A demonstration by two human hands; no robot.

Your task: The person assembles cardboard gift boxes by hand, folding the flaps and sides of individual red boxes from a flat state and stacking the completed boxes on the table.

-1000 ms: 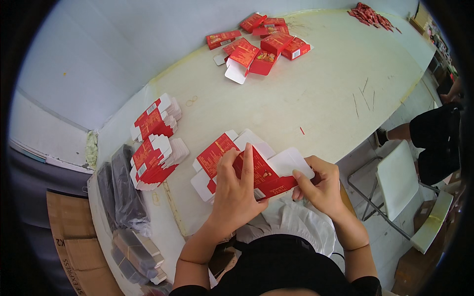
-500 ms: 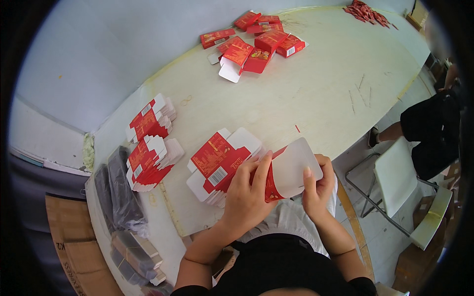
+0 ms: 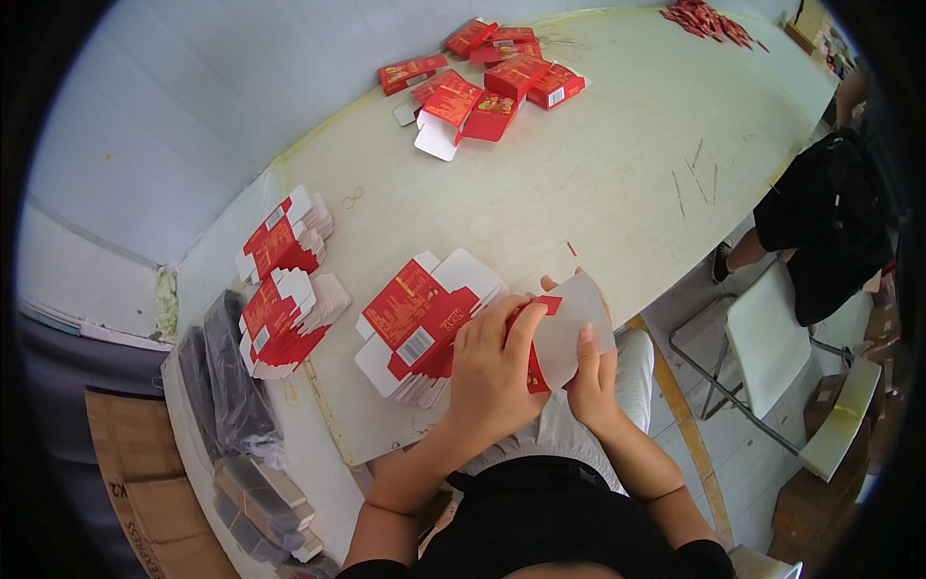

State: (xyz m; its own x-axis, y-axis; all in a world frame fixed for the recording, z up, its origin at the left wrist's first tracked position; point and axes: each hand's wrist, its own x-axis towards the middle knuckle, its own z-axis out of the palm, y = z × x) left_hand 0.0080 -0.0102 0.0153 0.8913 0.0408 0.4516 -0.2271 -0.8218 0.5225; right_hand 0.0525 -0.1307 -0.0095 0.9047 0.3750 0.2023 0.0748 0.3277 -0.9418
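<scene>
Between my hands, over the near edge of the table, is a red carton (image 3: 569, 333) with its white flap side facing up. My left hand (image 3: 494, 365) is closed on the carton's left side, fingers bent over the red panel. On the other side my right hand (image 3: 590, 372) grips it, thumb on the white flap and fingers behind. Just left of my left hand lies a stack of flattened red cartons (image 3: 420, 323) with white flaps. The underside of the held carton is hidden.
Two more flat carton stacks (image 3: 280, 241) (image 3: 289, 323) lie at the left. Folded red boxes (image 3: 492, 82) are piled at the far edge, with small red packets (image 3: 709, 21) far right. Grey plastic-wrapped bundles (image 3: 241, 376) line the left edge. A white folding chair (image 3: 762, 333) and another person (image 3: 820, 227) are at right.
My left hand has moved further over the carton, and my right fingers have reached up behind its flap. The white flap is tilted and bent more than before. The view has shifted slightly.
</scene>
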